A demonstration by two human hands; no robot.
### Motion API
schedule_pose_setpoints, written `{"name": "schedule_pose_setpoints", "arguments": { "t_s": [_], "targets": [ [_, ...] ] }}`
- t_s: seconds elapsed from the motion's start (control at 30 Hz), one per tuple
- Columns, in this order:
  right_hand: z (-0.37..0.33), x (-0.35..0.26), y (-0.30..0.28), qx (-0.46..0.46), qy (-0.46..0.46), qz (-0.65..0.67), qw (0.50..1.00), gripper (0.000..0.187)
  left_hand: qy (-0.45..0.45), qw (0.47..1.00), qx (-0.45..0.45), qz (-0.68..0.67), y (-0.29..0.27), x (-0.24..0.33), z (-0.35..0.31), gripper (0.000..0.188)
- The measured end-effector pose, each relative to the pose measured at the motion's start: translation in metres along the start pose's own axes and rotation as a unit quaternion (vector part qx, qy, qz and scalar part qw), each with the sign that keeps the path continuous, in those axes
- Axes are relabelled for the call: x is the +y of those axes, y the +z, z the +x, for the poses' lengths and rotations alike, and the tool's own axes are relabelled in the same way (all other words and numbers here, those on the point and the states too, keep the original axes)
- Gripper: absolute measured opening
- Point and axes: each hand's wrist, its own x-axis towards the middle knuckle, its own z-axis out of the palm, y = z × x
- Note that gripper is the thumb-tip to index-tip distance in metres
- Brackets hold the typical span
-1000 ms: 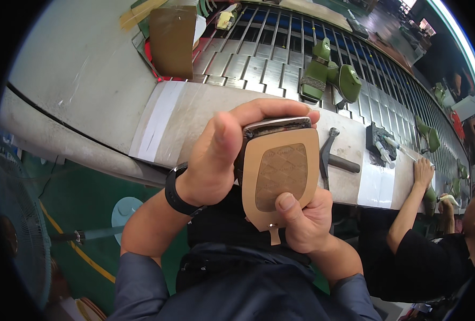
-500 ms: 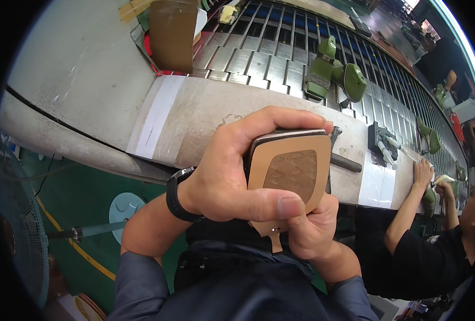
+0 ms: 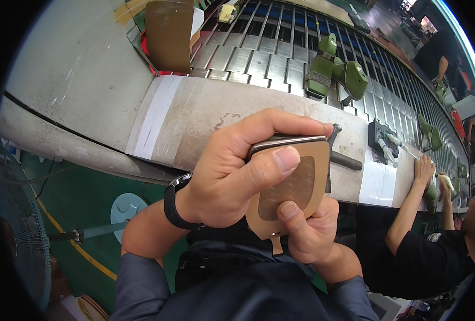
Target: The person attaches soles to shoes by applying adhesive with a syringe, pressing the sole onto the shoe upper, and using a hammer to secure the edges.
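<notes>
Both my hands hold a tan shoe insole with a brown textured patch, over the front of my body. It lies on a dark-edged, thicker piece that is mostly hidden. My left hand, with a black watch on the wrist, wraps the left side and far edge; its thumb lies across the top face. My right hand grips the near right side, its thumb pressing on the lower part of the patch. A narrow tab sticks out at the near end. The fingers underneath are out of sight.
Behind my hands, a dark metal tool lies on the worn bench. Green shoes stand on the slatted metal conveyor. A black block with syringes sits to the right. A co-worker works there; a fan stands left.
My left thumb has moved up and away from the near end of the insole. My right thumb now shows on the patch. The insole's far end looks tilted slightly.
</notes>
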Motion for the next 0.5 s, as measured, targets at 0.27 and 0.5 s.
{"name": "schedule_pose_setpoints", "arguments": {
  "t_s": [0.27,0.5],
  "targets": [
    [0.001,-0.010,0.000,0.017,0.011,0.038,0.999,0.024,0.066,0.989,-0.089,0.098,-0.013,-0.007,0.005,0.075],
    [-0.002,-0.013,-0.006,0.027,0.046,0.041,0.998,0.027,0.053,0.988,-0.127,0.076,-0.012,-0.008,0.011,0.082]
  ]
}}
